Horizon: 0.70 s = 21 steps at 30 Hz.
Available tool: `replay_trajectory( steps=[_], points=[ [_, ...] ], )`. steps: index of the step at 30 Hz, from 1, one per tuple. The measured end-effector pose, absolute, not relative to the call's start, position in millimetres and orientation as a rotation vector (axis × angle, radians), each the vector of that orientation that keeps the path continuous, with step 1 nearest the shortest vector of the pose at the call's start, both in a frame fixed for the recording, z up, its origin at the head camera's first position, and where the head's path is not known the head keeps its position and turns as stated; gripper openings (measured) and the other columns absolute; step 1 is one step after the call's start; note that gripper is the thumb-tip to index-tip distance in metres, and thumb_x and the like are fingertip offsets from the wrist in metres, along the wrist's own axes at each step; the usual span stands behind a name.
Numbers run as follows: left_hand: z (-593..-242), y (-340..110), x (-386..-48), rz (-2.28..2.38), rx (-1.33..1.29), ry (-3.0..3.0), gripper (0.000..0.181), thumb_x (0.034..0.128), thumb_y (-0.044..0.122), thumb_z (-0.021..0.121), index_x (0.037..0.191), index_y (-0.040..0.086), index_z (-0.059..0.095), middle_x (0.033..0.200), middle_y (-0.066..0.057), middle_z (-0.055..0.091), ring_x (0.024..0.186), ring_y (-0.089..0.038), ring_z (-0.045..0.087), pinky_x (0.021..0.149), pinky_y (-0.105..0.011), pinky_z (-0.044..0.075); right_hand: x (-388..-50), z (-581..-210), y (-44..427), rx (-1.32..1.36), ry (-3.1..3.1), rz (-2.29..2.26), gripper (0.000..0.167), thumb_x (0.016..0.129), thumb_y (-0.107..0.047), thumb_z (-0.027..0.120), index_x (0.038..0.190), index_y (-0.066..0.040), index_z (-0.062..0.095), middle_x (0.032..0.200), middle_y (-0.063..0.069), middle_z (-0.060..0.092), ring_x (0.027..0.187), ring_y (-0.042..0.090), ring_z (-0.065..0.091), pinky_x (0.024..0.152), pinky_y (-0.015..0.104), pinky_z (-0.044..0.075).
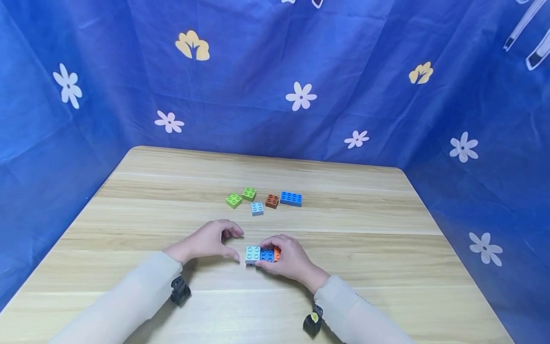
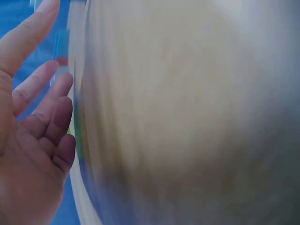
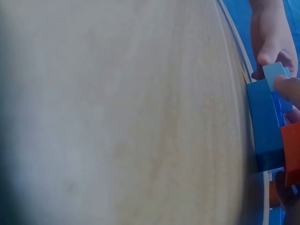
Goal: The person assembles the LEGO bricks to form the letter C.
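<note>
Near the middle of the table, my right hand [image 1: 289,258] grips a small assembly of toy building bricks between thumb and fingers. A pale blue brick [image 1: 252,254] forms its left end, beside the studs of a blue brick [image 1: 267,256]. An orange brick [image 1: 277,254] sits at the right end, partly covered by the hand. The right wrist view shows the blue brick [image 3: 265,129] underneath, with the orange brick [image 3: 292,150] tilted against it. Just left of the assembly, my left hand [image 1: 210,240] is held with thumb and fingers apart and nothing between them.
Beyond the hands lie two lime green bricks [image 1: 234,199], a light blue brick [image 1: 257,209], a brown brick [image 1: 272,201] and a longer blue brick [image 1: 291,198]. A blue flowered curtain [image 1: 258,95] surrounds the wooden table [image 1: 365,210] at the back and sides.
</note>
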<state>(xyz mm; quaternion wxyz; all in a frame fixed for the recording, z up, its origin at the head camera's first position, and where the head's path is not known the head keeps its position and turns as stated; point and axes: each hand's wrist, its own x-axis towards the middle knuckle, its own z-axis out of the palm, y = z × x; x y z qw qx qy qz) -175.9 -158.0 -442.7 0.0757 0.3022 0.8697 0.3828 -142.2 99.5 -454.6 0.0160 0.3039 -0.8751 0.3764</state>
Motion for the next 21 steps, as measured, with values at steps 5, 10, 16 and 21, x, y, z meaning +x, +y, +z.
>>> replay_trajectory(
  steps=[5, 10, 16, 21],
  points=[
    [-442.3, -169.7, -189.3, 1.204, 0.691, 2.692, 0.049, 0.0681, 0.03, 0.085, 0.104, 0.003, 0.066, 0.095, -0.004, 0.065, 0.087, -0.02, 0.058, 0.08, -0.037, 0.048, -142.2, -454.5, 99.4, 0.929, -2.753, 1.169, 0.039, 0.076, -0.038, 0.08, 0.106, -0.016, 0.069, 0.101, -0.011, 0.066, 0.096, 0.005, 0.057, 0.087, 0.025, 0.046],
    [-443.0, -175.7, -204.9, 1.309, 0.424, 2.765, 0.044, 0.0747, 0.026, 0.082, 0.106, -0.001, 0.065, 0.098, -0.011, 0.065, 0.088, -0.024, 0.057, 0.081, -0.039, 0.047, -142.5, -454.7, 99.8, 0.923, -2.764, 1.167, 0.04, 0.076, -0.038, 0.08, 0.107, -0.017, 0.069, 0.103, -0.011, 0.065, 0.097, 0.005, 0.057, 0.088, 0.025, 0.046],
    [-442.6, -179.8, -221.7, 1.374, 0.212, 2.823, 0.055, 0.0785, 0.026, 0.079, 0.118, -0.006, 0.058, 0.112, -0.02, 0.063, 0.1, -0.032, 0.056, 0.089, -0.044, 0.046, -142.1, -454.6, 100.1, 0.923, -2.775, 1.184, 0.04, 0.076, -0.038, 0.079, 0.108, -0.017, 0.069, 0.105, -0.01, 0.065, 0.099, 0.006, 0.057, 0.089, 0.026, 0.046],
    [-440.1, -179.4, -230.1, 1.442, 0.11, 2.797, 0.061, 0.0796, 0.023, 0.078, 0.126, -0.007, 0.053, 0.118, -0.023, 0.06, 0.106, -0.036, 0.053, 0.093, -0.046, 0.043, -141.8, -454.4, 99.5, 0.922, -2.784, 1.184, 0.04, 0.076, -0.037, 0.08, 0.108, -0.016, 0.068, 0.105, -0.01, 0.065, 0.1, 0.006, 0.057, 0.09, 0.026, 0.046]
  ],
)
